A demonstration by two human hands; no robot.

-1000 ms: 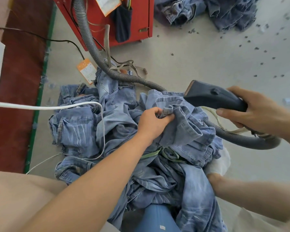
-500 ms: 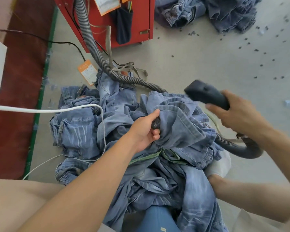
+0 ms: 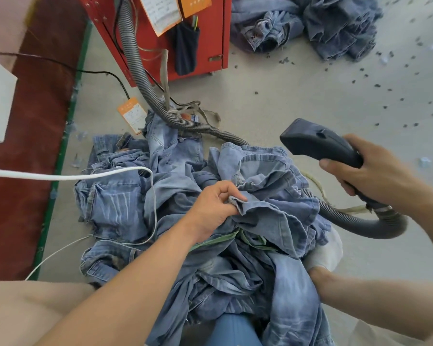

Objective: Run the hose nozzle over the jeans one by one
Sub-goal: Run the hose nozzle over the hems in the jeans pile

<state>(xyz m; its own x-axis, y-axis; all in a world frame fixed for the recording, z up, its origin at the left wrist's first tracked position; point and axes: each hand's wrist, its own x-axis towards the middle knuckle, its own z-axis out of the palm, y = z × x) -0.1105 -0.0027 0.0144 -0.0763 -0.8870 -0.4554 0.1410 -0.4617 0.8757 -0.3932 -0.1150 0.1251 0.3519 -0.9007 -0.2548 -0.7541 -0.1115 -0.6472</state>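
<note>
A heap of light blue jeans (image 3: 125,203) lies on the floor in front of me. My left hand (image 3: 215,208) pinches a fold of the top pair (image 3: 273,186) near its waistband. My right hand (image 3: 375,176) grips the handle of the dark hose nozzle (image 3: 313,141), held in the air just right of and above the top pair, its flat mouth pointing left. The grey ribbed hose (image 3: 140,78) runs from the nozzle's rear, under the jeans, up to the red machine (image 3: 210,46).
A second pile of jeans (image 3: 310,23) lies at the back right, with dark scraps scattered over the floor (image 3: 310,96). A white cord (image 3: 73,176) crosses the heap from the left. An orange tag (image 3: 133,114) lies by the hose. A red mat (image 3: 28,146) borders the left.
My right hand has lifted the nozzle up and away from the top pair, to the right. My left hand has shifted its hold to a fold lower on the pair.
</note>
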